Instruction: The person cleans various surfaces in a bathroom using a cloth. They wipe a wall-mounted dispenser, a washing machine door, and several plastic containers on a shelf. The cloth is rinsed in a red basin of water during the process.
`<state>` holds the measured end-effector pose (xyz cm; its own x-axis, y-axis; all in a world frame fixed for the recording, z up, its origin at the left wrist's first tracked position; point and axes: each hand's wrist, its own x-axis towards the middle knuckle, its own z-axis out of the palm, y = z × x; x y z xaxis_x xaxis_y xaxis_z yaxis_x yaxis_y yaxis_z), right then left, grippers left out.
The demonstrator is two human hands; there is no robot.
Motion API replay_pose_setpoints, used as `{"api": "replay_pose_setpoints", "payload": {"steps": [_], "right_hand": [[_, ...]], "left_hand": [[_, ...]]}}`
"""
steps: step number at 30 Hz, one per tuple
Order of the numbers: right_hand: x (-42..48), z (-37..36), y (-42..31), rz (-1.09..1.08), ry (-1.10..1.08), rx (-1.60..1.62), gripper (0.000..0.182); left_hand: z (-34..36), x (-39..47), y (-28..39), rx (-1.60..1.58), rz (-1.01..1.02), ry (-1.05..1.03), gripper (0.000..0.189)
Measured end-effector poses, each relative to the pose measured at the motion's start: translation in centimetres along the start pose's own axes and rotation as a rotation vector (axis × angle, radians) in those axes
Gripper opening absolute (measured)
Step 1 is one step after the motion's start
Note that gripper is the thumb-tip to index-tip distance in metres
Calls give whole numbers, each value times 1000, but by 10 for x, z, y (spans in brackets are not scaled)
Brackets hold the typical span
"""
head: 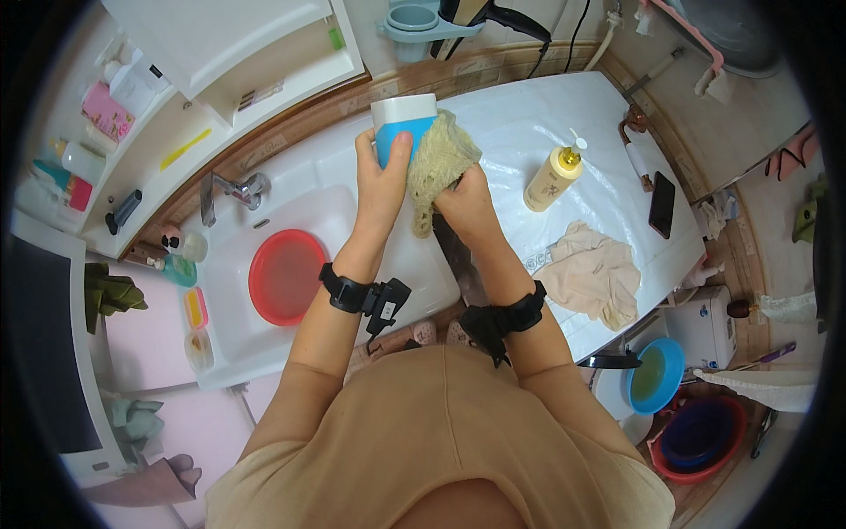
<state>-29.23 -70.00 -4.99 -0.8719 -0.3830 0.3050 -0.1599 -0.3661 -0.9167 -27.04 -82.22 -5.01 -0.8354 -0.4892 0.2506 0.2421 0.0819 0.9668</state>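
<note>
In my left hand [384,178] is a blue and white container [404,119], gripped with the thumb across its blue side. My right hand [466,206] holds a crumpled yellowish-green cloth [441,159] against the container's right side. Below and left of my hands, a red plastic basin [288,278] rests in the white washbasin [350,198]. A cream pump bottle [554,180] with a gold collar stands to the right on a shiny white covering [502,112]. Nearer me on that covering lies a crumpled beige cloth [591,274].
A chrome faucet [246,190] rises at the washbasin's back left. Bottles and a soap dish [195,308] line its left rim. A phone [661,205] lies at the right edge of the covering. An open cabinet [218,125] stands behind, with a hair dryer [512,21] hanging beside it.
</note>
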Motion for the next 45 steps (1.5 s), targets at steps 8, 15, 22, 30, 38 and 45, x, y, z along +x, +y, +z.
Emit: {"api": "replay_pose_setpoints", "payload": {"steps": [8,15,22,30,38,45], "right_hand": [[6,-25,8,123,153,330,31],[-1,-22,-1,46,58,83,33],[17,-34,11,-60,-34,-101,36],[-6,-19,15,128,-17,-72,39],[2,-24,6,-84,48,-20,39],[-3,-24,-18,199,179,355,37]], "left_hand": [[-14,1,5,-187,-73,-194,49],[-14,-10,19,-537,-390,-307,68],[-19,-17,4,-652,-593,-423,68],[-17,-18,7,-552,-447,-277,63],[-12,-13,37,389,212,-351,52],[-9,-21,32,598,511,-242,67]]}}
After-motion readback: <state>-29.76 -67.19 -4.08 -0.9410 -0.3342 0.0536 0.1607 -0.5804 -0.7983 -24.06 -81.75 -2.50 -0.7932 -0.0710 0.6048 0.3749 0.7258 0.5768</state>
